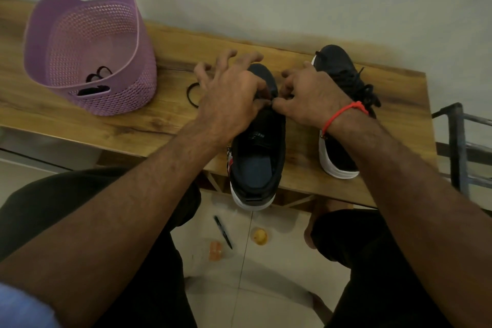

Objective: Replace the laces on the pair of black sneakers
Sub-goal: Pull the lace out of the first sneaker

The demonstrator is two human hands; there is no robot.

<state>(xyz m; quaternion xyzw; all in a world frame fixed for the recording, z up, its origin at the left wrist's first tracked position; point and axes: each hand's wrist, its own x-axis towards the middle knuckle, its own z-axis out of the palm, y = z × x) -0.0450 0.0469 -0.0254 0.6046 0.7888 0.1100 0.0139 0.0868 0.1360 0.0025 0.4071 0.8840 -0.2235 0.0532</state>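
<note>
Lace (192, 94) threading, near sneaker (257, 152).
I see both hands, left (229, 98) and right (311, 96), pinching limp, slippery lace at their fingertips; I'd grip near its stiff tip.

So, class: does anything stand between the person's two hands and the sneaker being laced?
Nothing visible does. The left hand and right hand are both already on the near sneaker, fingers meeting at its eyelet area.

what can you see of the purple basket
The basket is purple, plastic-looking, with perforated woven-pattern walls, a solid rim and an oval handle slot at the far and near ends. It stands upright on the wooden table, far left, apart from both hands. Dark laces lie coiled inside it.
</note>
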